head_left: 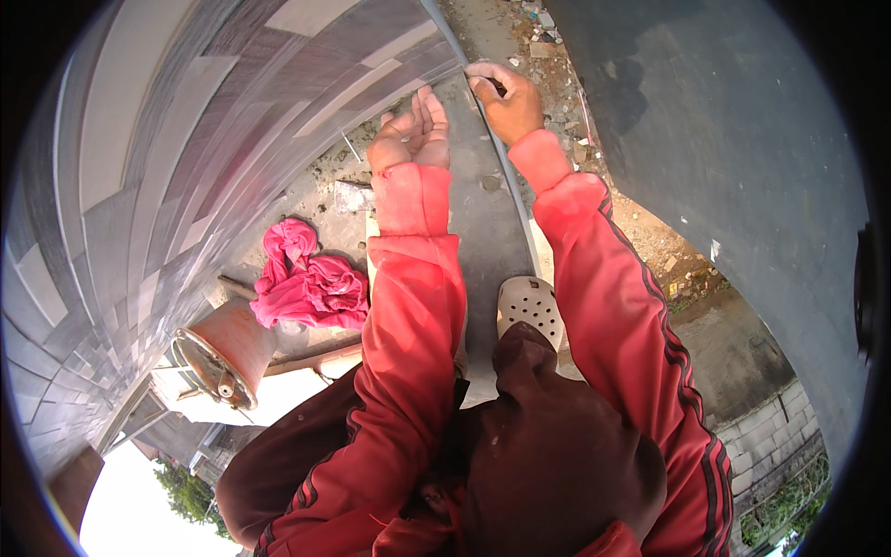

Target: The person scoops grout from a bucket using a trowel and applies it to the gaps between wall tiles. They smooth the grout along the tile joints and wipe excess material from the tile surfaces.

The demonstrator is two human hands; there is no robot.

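Strip (513, 182): grey, between the hands.
Bucket (239, 336): orange; contents unclear.
Right hand (512, 104): fingers curled at strip; cannot tell if pinching.
Left hand (413, 135): palm up, fingers loosely spread.
Around: pink cloth (314, 286) beside bucket; shoe (531, 308) near strip; tiled wall (176, 139) left.

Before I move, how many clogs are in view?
1: a beige clog, between the left red sleeve and the right red sleeve, its heel covered by the dark trouser leg. Another may be hidden behind the left sleeve.
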